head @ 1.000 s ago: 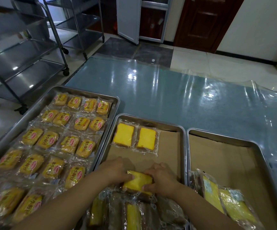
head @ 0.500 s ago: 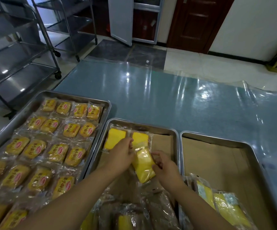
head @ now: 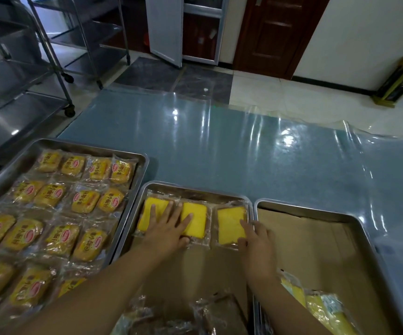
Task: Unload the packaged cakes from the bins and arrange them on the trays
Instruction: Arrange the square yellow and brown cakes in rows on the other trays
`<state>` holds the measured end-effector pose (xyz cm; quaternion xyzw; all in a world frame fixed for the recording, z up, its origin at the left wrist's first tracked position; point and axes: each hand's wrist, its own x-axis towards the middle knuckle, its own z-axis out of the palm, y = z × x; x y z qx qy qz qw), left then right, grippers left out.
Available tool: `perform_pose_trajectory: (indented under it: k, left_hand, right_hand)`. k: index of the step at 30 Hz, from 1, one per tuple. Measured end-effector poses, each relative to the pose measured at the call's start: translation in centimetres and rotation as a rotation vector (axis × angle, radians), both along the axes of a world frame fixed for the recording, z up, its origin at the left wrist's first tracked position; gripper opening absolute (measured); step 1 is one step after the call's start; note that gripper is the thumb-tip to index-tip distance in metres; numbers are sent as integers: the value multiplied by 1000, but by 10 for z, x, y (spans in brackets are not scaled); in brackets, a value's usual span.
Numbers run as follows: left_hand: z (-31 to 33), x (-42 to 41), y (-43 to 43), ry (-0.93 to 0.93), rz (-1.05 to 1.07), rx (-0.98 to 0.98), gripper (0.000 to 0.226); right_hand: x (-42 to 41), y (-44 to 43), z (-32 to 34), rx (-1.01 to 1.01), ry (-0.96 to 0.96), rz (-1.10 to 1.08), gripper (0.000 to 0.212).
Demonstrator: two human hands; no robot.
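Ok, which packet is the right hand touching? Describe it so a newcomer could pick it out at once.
Find the middle tray of three, lined with brown cardboard. Along its far edge lie three plain yellow cakes in clear wrap; it is the rightmost cake, beside the tray's right wall. Its neighbours sit under the left hand; only this one meets the right hand.
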<state>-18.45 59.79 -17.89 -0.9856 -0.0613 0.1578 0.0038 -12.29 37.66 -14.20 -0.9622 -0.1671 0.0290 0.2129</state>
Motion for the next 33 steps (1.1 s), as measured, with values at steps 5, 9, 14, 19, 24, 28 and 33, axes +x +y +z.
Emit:
perform_pose_trajectory:
  k: [5,9,14,19,24,28,33]
  left_hand:
    - [-11,-3,5,-41,25,-24,64]
    - [-15,-2,6,-58,27,-9,65]
    - [-17,0,9,-53,-2,8,66]
    - [-14,-1,9,-23,-2,-10,66]
    - [9,-9,14,-55,40,-105,77]
    - [24,-43,20,-219,71,-148,74]
    - [29,-96,28,-129,-22,-241,49]
  right_hand:
    - [-4,18,-9,-348,-89,314,73]
    - [2,27,-24,-456,-17,404,59]
    - [4,33,-39,-485,-33,389,95]
    - [8,33,-42,-535,5,398,85]
    - [10,34,-28,-490,32,412,71]
    - [-9,31,-10,-229,-61,420,50]
    - [-41,28,-10,-126,5,530,39]
